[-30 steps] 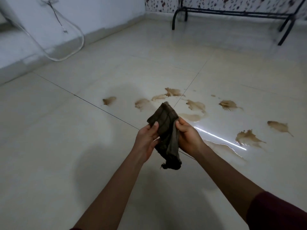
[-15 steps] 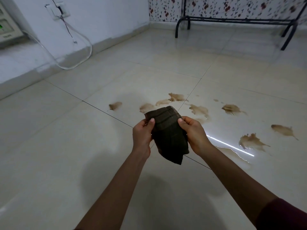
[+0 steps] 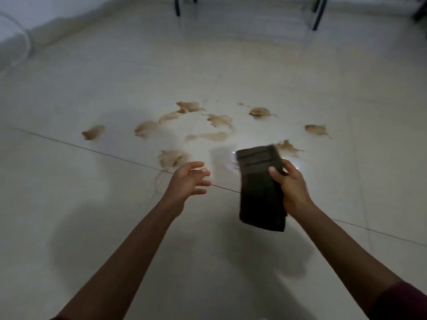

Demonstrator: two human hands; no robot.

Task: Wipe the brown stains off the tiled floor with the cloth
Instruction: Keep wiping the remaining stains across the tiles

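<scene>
The picture was blurry, so small things were hard to see. The right hand [image 3: 293, 190] gripped the folded dark cloth [image 3: 261, 188] up in the air above the floor [image 3: 69, 204]. The left hand [image 3: 187, 181] held nothing, fingers spread loosely. Farther off, brown stains [image 3: 219, 120] dotted the tiles, maybe wet.

Two bare forearms reach out from the near edge. The right arm wears a dark maroon sleeve [image 3: 402, 303] pushed well up towards the elbow. A sliver of the same maroon shows at the left arm's near end. No rings, watch or bracelets show on the left hand [image 3: 188, 181] or right hand [image 3: 292, 188].
</scene>
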